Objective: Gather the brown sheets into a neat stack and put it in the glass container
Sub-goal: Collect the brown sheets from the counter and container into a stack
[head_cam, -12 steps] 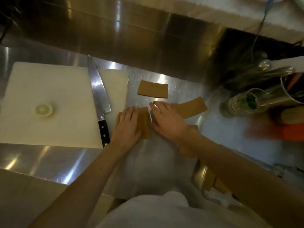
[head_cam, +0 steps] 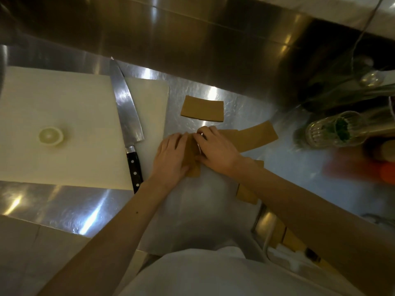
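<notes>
Several brown sheets lie on the steel counter. One brown sheet [head_cam: 202, 111] lies alone at the back. A long curved sheet [head_cam: 255, 137] lies to the right of my hands. Between my hands is a small pile of sheets [head_cam: 191, 155]; my left hand [head_cam: 173, 158] presses flat on its left side and my right hand [head_cam: 215, 149] holds its right edge with curled fingers. Another sheet [head_cam: 245, 194] shows partly under my right forearm. A ribbed glass container [head_cam: 324, 130] lies on its side at the right, with something green inside.
A white cutting board [head_cam: 64, 124] fills the left, with a citrus slice [head_cam: 50, 136] on it and a large chef's knife [head_cam: 127, 116] along its right part, handle towards me. Bottles and orange items crowd the far right. The counter's front edge runs below my forearms.
My two hands have come closer together around the pile, and the right fingertips now curl over its top edge. The other sheets have not moved.
</notes>
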